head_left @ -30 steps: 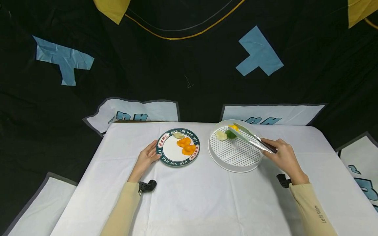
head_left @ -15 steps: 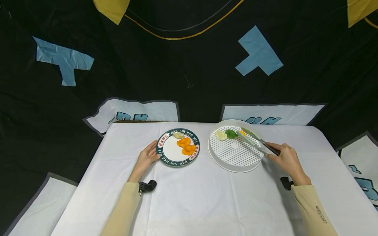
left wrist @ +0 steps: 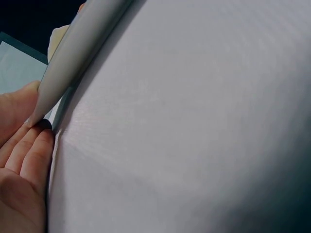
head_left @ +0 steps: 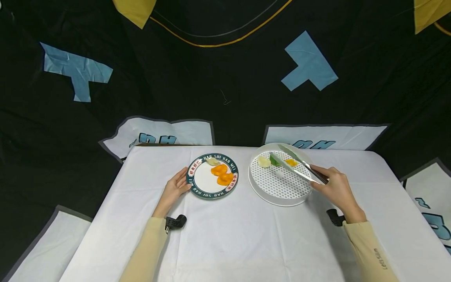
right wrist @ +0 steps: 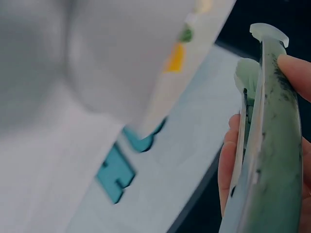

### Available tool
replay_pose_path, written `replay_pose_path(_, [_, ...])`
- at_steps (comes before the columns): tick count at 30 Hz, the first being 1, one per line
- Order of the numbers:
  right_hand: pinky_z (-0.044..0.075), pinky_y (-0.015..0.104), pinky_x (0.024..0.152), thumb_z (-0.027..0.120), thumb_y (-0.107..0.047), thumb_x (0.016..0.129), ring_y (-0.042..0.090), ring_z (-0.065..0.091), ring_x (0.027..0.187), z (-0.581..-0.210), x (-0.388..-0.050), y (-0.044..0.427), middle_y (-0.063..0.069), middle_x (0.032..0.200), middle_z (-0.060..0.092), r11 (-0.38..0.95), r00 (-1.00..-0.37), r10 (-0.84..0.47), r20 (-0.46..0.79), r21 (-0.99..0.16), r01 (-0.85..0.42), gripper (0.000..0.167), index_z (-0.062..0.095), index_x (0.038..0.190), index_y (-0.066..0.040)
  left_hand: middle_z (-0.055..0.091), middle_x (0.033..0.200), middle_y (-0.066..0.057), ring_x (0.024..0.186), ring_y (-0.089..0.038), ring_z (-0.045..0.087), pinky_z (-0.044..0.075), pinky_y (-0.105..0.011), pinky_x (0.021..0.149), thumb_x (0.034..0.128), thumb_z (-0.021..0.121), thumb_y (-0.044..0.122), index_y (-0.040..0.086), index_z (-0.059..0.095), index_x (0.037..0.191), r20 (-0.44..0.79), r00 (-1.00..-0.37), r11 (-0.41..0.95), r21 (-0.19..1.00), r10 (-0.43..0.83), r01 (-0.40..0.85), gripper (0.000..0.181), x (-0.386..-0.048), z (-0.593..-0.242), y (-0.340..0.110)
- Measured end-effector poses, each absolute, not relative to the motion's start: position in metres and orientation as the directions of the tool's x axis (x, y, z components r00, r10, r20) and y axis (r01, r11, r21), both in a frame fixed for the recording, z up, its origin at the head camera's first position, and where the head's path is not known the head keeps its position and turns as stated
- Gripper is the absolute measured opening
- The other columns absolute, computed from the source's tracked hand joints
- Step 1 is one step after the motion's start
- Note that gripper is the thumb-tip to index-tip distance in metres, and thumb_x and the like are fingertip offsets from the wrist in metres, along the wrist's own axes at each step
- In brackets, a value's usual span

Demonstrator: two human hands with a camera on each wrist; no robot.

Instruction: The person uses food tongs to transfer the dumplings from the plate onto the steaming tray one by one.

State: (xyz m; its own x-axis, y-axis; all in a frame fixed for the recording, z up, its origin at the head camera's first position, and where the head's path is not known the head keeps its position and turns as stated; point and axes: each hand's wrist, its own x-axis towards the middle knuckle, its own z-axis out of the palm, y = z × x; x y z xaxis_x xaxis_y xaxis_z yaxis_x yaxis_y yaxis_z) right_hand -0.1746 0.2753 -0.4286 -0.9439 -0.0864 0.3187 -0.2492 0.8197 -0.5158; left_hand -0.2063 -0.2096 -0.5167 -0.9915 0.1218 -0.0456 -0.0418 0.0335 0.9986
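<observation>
The right hand (head_left: 334,188) holds metal tongs (head_left: 297,170), arms spread, angled over a round white perforated tray (head_left: 278,188); on it lie a pale piece (head_left: 264,161), a partly hidden green piece (head_left: 274,161) and a yellow piece (head_left: 291,162). The left hand (head_left: 175,185) touches the green lettered rim of a round white-centred plate (head_left: 204,181) bearing two orange pieces (head_left: 219,169) and a pale slice (head_left: 213,161).

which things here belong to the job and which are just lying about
Seem part of the job:
tongs
patterned plate
perforated tray
orange-yellow pieces
pale pieces
green piece

Seem just background:
blue patches
yellow cord
yellow corner pieces
</observation>
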Motion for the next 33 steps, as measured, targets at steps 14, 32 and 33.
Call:
replay_pose_path(14, [0.052, 0.040, 0.070, 0.081, -0.006, 0.070, 0.023, 0.055, 0.083, -0.422, -0.171, 0.208, 0.017, 0.097, 0.065, 0.706, -0.890, -0.291, 0.351, -0.549, -0.448, 0.052, 0.066, 0.120, 0.000, 0.020, 0.155, -0.020, 0.139, -0.031, 0.027, 0.032, -0.024, 0.110, 0.0887, 0.055, -0.012, -0.005, 0.018, 0.150, -0.053, -0.991, 0.016, 0.999, 0.126, -0.051, 0.072, -0.206, -0.517, -0.209])
replay_pose_path(32, [0.042, 0.025, 0.056, 0.082, -0.010, 0.068, 0.019, 0.047, 0.071, -0.452, -0.173, 0.161, 0.008, 0.086, 0.066, 0.686, -0.870, -0.405, 0.280, -0.537, -0.492, 0.051, 0.069, 0.117, -0.004, 0.021, 0.154, -0.020, 0.139, -0.030, 0.027, 0.031, -0.025, 0.111, 0.0892, 0.056, -0.011, -0.004, 0.019, 0.150, -0.054, -0.991, 0.024, 0.998, 0.120, -0.052, 0.071, -0.208, -0.518, -0.210])
replay_pose_path(33, [0.042, 0.025, 0.055, 0.082, -0.010, 0.068, 0.018, 0.047, 0.070, -0.453, -0.173, 0.160, 0.008, 0.086, 0.066, 0.688, -0.869, -0.409, 0.279, -0.531, -0.495, 0.051, 0.070, 0.116, -0.004, 0.022, 0.154, -0.020, 0.139, -0.030, 0.028, 0.031, -0.025, 0.110, 0.0891, 0.056, -0.011, -0.005, 0.020, 0.149, -0.050, -0.991, 0.023, 0.999, 0.120, -0.047, 0.071, -0.208, -0.518, -0.210])
